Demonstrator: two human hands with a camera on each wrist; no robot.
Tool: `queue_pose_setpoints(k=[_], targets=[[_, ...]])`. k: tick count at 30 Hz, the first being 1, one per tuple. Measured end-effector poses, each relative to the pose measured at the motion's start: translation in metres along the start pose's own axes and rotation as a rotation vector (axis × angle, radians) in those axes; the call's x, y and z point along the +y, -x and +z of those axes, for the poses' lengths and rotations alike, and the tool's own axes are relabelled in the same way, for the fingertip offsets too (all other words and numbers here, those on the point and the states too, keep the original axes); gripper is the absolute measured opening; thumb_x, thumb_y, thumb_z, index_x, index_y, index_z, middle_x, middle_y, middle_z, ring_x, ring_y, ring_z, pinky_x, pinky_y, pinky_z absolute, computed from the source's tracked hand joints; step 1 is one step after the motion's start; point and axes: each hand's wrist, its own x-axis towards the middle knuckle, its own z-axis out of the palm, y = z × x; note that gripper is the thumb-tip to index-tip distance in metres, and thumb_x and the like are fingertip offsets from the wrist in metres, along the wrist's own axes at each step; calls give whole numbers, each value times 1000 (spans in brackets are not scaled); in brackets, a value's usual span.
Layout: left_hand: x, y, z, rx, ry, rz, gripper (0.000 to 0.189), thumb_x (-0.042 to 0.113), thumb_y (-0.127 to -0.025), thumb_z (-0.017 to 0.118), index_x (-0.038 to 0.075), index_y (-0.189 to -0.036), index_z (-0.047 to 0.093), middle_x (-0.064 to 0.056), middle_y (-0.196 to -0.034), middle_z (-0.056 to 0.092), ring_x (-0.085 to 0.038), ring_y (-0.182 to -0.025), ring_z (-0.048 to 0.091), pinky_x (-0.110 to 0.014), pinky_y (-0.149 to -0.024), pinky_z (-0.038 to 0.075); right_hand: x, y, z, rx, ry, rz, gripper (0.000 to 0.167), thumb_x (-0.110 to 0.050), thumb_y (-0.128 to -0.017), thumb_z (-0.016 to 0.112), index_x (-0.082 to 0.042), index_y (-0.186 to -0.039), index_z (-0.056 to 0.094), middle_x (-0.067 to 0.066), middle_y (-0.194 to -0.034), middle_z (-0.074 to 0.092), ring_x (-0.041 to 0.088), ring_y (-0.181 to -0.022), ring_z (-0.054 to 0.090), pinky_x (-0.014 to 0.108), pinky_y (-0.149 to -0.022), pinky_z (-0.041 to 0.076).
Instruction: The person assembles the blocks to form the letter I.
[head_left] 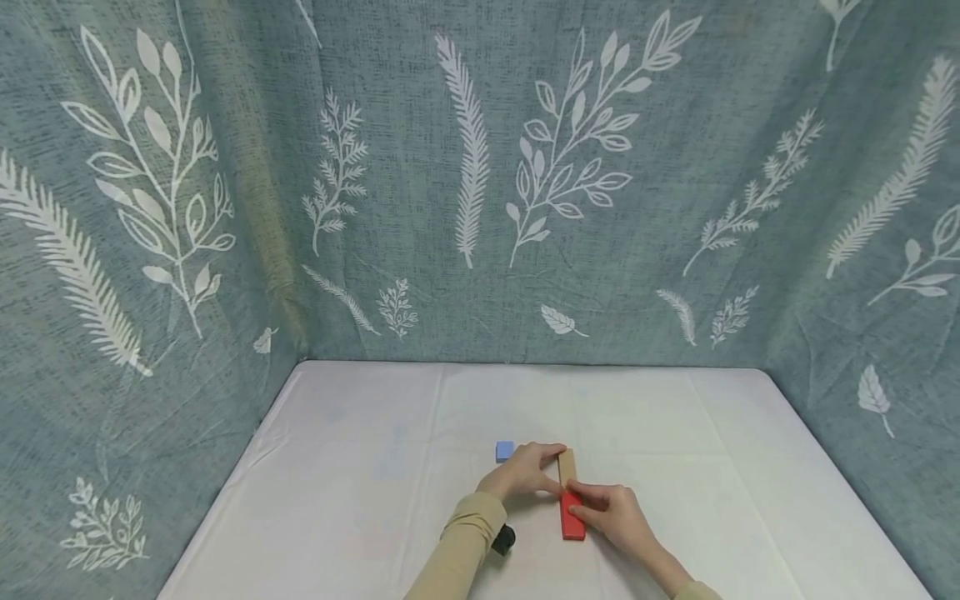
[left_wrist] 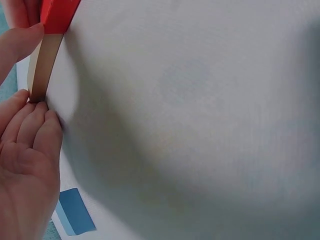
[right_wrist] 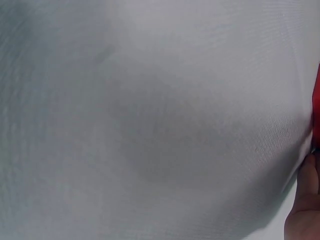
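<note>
In the head view a plain wooden block [head_left: 567, 467] and a red block [head_left: 572, 527] lie end to end in one line on the white table. My left hand [head_left: 525, 471] spans the wooden block lengthwise, fingertips at its far end and thumb close to the joint, gripping it. From the right, my right hand [head_left: 617, 510] pinches the red block near that same joint. The left wrist view shows the wooden block [left_wrist: 44, 67] meeting the red block [left_wrist: 59, 15]. Only a strip of the red block [right_wrist: 316, 112] enters the right wrist view, beside the right fingers [right_wrist: 309, 175].
A small blue block [head_left: 505, 451] sits just left of my left hand; the left wrist view also catches this blue block [left_wrist: 76, 212]. A black wrist camera [head_left: 504, 540] juts out under the left sleeve. Green leaf-patterned cloth [head_left: 420, 183] surrounds the white table [head_left: 360, 467].
</note>
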Motion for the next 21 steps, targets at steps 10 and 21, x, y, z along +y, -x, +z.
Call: queue_pose_setpoints(k=[10, 21], targets=[[1, 5, 2, 8, 22, 29, 68, 12, -75, 77, 9, -138, 50, -7, -143, 50, -26, -134, 44, -42, -111, 39, 1, 1, 0, 5, -13, 2, 39, -16, -80, 74, -3, -117, 67, 11, -116, 68, 30, -111, 63, 29, -88, 56], [-3, 2, 5, 31, 46, 69, 69, 10, -74, 76, 3, -138, 48, -10, -144, 48, -28, -135, 42, -42, -113, 37, 7, -2, 1, 19, 8, -26, 38, -18, -81, 74, -5, -116, 68, 9, -116, 69, 31, -112, 62, 34, -91, 55]])
